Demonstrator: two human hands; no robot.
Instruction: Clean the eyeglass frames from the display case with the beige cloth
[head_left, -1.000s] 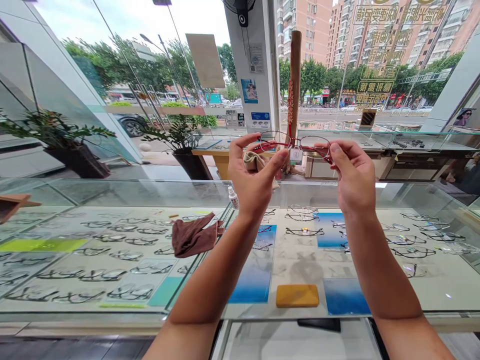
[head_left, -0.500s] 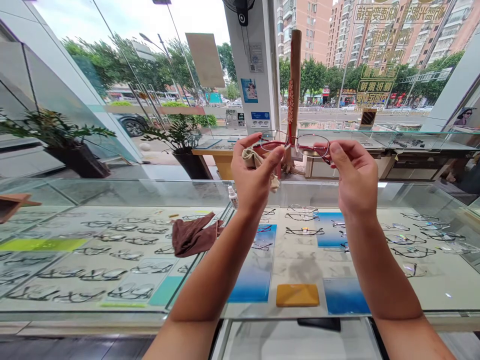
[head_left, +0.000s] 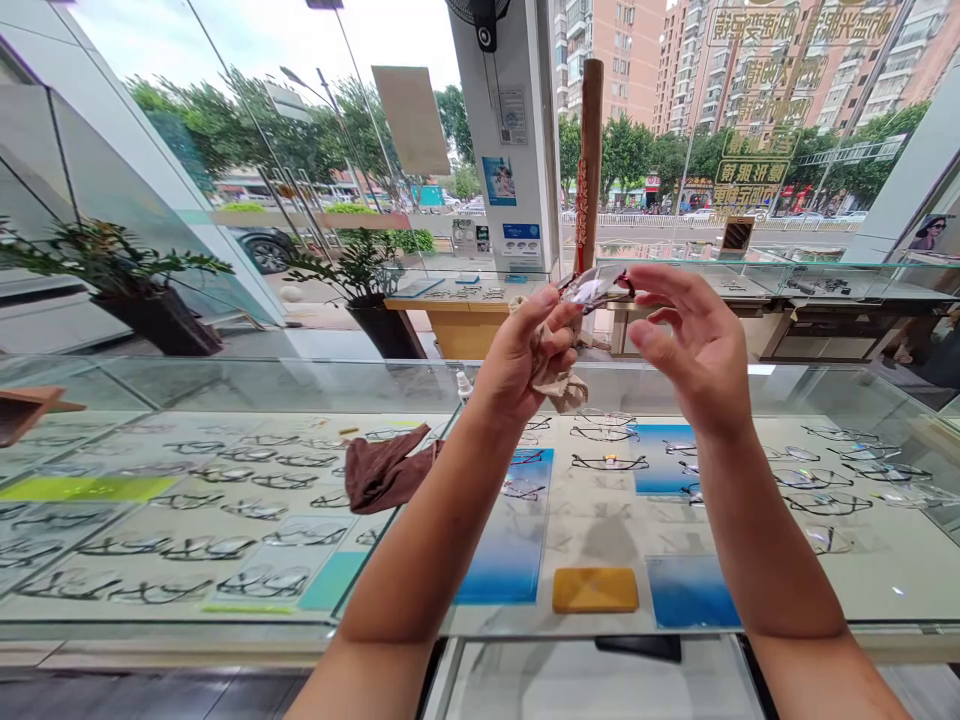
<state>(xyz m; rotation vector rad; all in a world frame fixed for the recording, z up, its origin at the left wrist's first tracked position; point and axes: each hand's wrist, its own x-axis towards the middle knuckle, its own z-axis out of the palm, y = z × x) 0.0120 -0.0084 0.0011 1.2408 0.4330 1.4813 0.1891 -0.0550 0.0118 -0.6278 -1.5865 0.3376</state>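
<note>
My left hand (head_left: 514,365) is closed on a pair of eyeglasses (head_left: 596,287), pinched between thumb and fingers above the glass counter. The glasses are turned at an angle, with their lenses overlapping in view. A crumpled beige cloth (head_left: 564,388) is also in that hand, hanging below the fingers. My right hand (head_left: 697,350) is open beside the glasses, thumb apart from the fingers. Its fingertips are at the right end of the frame; whether they touch it I cannot tell.
The glass display counter (head_left: 480,628) holds rows of eyeglasses. A brown cloth (head_left: 386,470) lies on its top, near a small white spray bottle (head_left: 464,385). A yellow case (head_left: 595,590) is near the front edge. Potted plants (head_left: 367,275) and a wooden post (head_left: 591,170) stand beyond.
The glasses have turned from facing flat to an angled position and moved toward my left hand. My right hand has let go its pinch and opened. The beige cloth now hangs lower.
</note>
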